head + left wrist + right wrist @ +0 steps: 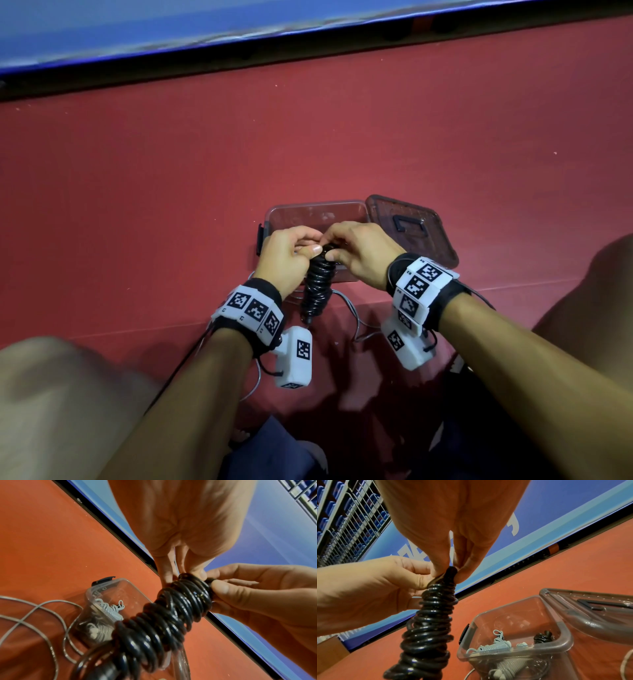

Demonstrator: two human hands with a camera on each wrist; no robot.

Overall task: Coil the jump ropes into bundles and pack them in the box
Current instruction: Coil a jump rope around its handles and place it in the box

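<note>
Both hands meet at top end of a black rope bundle (pixel 317 286), held upright just above the box (pixel 310 210). Left hand (pixel 286 258) has thumb & fingers curled round the top coils, thumb pad on the near side; right hand (pixel 359 255) pinches the very tip of the bundle w/ thumb and fingertips, other fingers loosely bent. Bundle is rope wound tight round its handles, glossy coils stacked top to bottom, lower end hanging btwn the wrists. Box is clear plastic, lid off, black latch on its left side, sitting on red floor. Inside, per right wrist view: a pale blue-grey coiled bundle (pixel 493 647) on the left, a small black bundle (pixel 542 637) at the far right corner. Lid (pixel 411 229), clear w/ dark handle, lies just right of the box, touching or nearly so. Loose grey rope (pixel 39 616) loops on floor near the box, on the person's side. Blue board (pixel 171 31) runs along floor's far edge.
</note>
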